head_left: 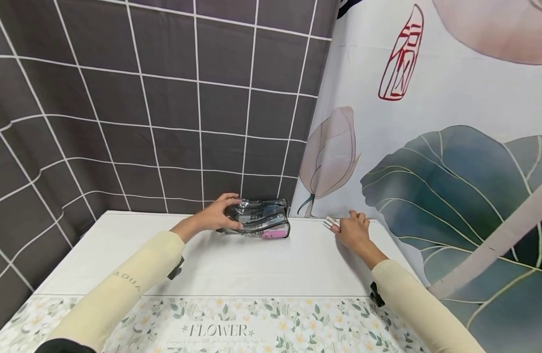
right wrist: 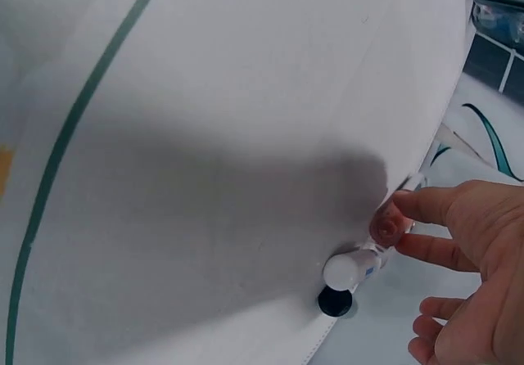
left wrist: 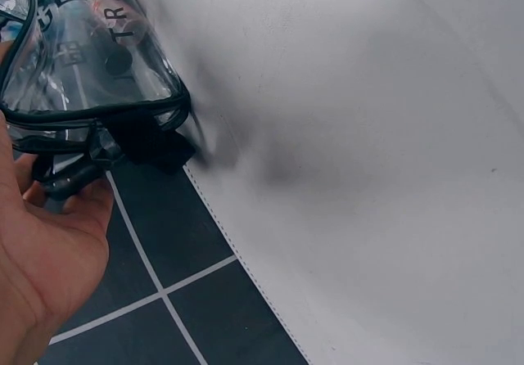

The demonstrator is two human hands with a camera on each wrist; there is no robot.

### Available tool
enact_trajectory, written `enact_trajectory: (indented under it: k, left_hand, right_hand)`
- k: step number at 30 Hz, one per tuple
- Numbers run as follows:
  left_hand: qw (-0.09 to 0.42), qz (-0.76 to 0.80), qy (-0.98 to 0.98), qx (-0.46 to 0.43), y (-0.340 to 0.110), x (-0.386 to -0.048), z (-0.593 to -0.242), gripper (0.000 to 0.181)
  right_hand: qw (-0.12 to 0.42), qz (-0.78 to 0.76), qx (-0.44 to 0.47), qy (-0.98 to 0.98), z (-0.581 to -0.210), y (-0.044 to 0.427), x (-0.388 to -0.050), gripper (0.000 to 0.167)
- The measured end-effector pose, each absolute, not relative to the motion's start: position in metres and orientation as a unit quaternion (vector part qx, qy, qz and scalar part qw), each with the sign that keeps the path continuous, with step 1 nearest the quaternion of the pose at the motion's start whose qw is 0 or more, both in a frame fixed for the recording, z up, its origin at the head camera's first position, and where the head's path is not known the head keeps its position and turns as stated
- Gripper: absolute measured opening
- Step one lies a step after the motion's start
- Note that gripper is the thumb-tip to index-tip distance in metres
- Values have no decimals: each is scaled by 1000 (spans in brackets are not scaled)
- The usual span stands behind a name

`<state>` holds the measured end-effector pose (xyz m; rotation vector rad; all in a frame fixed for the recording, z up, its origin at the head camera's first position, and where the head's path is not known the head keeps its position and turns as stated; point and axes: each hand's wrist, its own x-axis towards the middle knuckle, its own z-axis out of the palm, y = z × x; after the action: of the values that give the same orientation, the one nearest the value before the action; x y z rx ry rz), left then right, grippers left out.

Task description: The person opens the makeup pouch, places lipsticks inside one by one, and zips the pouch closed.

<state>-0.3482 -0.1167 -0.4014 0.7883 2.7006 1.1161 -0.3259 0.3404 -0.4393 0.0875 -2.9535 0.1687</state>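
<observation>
A clear zip bag with black trim point(head_left: 258, 215) lies at the table's back edge, a pink item point(head_left: 275, 233) showing inside. My left hand point(head_left: 211, 214) grips its left end, thumb in front and fingers behind; the left wrist view shows the bag point(left wrist: 90, 62) beside the hand point(left wrist: 53, 259). My right hand point(head_left: 354, 231) is at the back right, by small silvery tubes point(head_left: 331, 224). In the right wrist view, the thumb and a finger of the hand point(right wrist: 467, 259) pinch a reddish-capped tube point(right wrist: 387, 227); a white-capped bottle point(right wrist: 348, 270) and a dark-capped one point(right wrist: 335, 301) stand beside it.
The white tabletop point(head_left: 235, 267) has a floral cloth point(head_left: 332, 321) with the word FLOWER along its front. A dark gridded curtain point(head_left: 165, 113) hangs behind and at the left; a white leaf-printed curtain point(head_left: 430, 162) hangs at the right.
</observation>
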Motion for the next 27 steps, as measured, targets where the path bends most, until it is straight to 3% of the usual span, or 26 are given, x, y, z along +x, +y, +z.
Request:
enact_trajectory:
  k: [17,23,27]
  left_hand:
    - [64,376,888,258,-117,-348,-402,93]
    - [63,376,887,260,-118,-351,-405,95]
    - [53,373,886,271,-121,-358,-412,96]
  right_hand:
    - [78,25,39,-996,-440,332,-328,36]
    - [75,45,44,-995,-439,332,-326,29]
    - [75,61,50,-994,-439,331,-325,35]
